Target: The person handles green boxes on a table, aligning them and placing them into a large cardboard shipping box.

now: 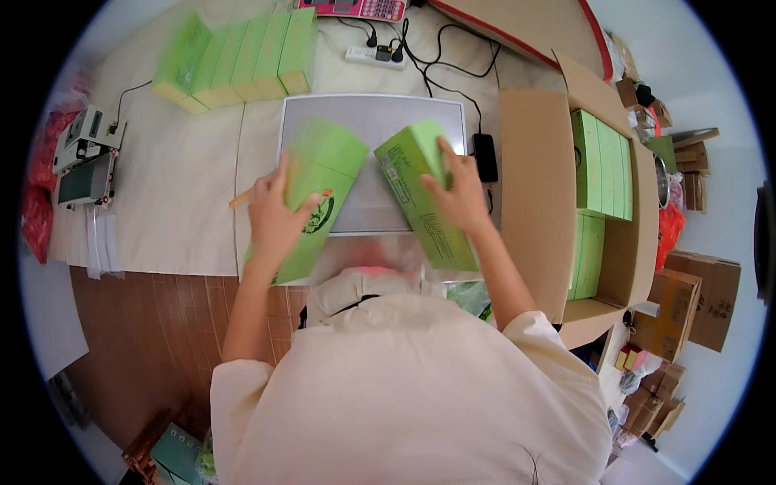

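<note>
My left hand (277, 212) grips a long green carton (333, 166) with a dark round print, tilted and slightly blurred. A thin orange stick-like thing (239, 199) pokes out beside the same hand; its kind is unclear. In my right hand (462, 194) is a second green carton (420, 194), turned so a side with small print shows. Both cartons are apart from each other, their upper ends angled inward over a flat grey panel (373, 212) with a pale rim. My fingers are wrapped round the carton edges, thumbs on the near faces.
Several green cartons (257, 58) stand in a row at the far left of the table (178, 170). To the right, an open cardboard box (533, 194) holds more. Behind the panel lie a power strip (375, 56), black cables and a pink keypad device (380, 8). A small machine (87, 153) sits far left.
</note>
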`<state>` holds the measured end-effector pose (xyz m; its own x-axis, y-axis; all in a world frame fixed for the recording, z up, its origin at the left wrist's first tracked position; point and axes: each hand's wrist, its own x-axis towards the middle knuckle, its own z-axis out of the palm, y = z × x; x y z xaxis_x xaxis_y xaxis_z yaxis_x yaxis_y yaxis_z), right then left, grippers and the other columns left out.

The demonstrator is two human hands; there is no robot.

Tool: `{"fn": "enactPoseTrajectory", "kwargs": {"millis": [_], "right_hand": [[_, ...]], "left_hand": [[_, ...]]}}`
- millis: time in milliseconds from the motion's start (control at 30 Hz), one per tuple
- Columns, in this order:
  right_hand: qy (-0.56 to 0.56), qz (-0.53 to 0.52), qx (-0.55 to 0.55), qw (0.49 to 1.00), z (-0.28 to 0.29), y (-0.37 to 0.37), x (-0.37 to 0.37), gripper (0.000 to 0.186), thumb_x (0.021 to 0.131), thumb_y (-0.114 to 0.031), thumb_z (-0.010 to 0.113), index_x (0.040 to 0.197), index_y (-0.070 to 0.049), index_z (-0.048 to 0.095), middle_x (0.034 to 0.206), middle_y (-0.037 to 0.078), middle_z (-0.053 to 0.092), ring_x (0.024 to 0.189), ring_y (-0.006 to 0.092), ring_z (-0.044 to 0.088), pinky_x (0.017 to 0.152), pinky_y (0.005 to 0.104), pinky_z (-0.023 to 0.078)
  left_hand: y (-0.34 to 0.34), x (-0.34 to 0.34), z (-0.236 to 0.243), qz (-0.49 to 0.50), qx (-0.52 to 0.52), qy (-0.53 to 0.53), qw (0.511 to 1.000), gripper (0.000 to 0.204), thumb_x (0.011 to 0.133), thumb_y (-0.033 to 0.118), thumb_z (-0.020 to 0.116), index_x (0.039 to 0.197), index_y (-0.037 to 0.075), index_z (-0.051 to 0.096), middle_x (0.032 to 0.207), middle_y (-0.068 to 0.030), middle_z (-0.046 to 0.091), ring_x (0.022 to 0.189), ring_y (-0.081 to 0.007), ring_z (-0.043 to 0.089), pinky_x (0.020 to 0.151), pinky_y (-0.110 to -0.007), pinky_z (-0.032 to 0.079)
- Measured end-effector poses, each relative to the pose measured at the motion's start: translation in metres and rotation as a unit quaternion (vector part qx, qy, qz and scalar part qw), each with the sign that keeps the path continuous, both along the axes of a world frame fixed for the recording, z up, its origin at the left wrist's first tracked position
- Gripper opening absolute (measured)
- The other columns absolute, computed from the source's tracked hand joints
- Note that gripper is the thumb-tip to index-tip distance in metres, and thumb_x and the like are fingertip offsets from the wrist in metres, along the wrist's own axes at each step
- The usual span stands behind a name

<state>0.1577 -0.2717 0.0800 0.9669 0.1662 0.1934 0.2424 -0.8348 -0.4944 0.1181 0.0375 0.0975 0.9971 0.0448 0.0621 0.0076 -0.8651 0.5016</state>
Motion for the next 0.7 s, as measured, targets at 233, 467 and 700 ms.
{"fn": "enactPoseTrajectory", "kwargs": {"millis": [233,467,700], "right_hand": [[0.339,-0.017,0.813,0.474,0.019,-0.049,-0.007,0.041,0.095,-0.035,0.049,0.121,-0.005,0.055,0.112,0.012,0.062,0.099,0.0216,0.062,0.079,0.0362,0.054],[0.375,0.041,0.835,0.4,-0.026,0.016,-0.035,0.05,0.094,-0.048,0.045,0.12,-0.006,0.056,0.113,0.01,0.062,0.097,0.0225,0.062,0.082,0.0379,0.052],[0.501,-0.026,0.772,0.391,-0.067,0.009,-0.121,0.062,0.094,-0.055,0.039,0.136,-0.008,0.043,0.129,0.011,0.053,0.112,0.0241,0.054,0.091,0.0398,0.048]], "left_hand": [[0.049,-0.018,0.016,0.088,-0.748,0.156,0.639,0.051,0.097,0.044,0.043,0.137,0.012,0.04,0.128,-0.0116,0.052,0.113,-0.0237,0.054,0.093,-0.036,0.048],[0.008,-0.02,-0.048,-0.179,-0.901,0.279,0.278,0.049,0.089,0.04,0.057,0.121,0.004,0.048,0.109,-0.0133,0.056,0.102,-0.0247,0.054,0.09,-0.035,0.044],[0.001,-0.039,-0.069,-0.092,-0.952,0.216,0.197,0.048,0.091,0.031,0.055,0.13,0.006,0.043,0.117,-0.0096,0.052,0.107,-0.0253,0.05,0.091,-0.037,0.041]]}}
